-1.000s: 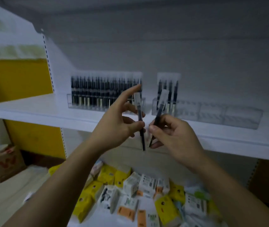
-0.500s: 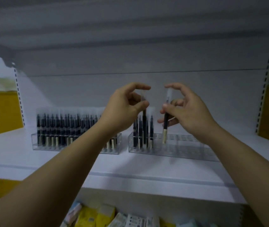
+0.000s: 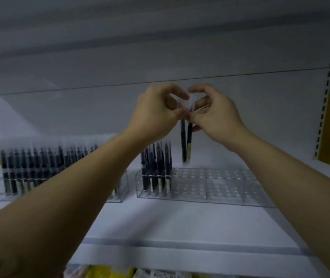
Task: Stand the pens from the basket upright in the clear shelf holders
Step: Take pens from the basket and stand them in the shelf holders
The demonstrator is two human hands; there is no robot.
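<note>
Fingers curled, the left hand (image 3: pixel 156 115) and right hand (image 3: pixel 218 117) meet, each seemingly pinching one of two pens (image 3: pixel 183 140) hanging above the holder (image 3: pixel 220 190).

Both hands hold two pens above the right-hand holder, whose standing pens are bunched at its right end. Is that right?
No. The head view shows the standing pens bunched at the left end of the right-hand holder. The left hand and right hand do hold two pens above it.
</note>
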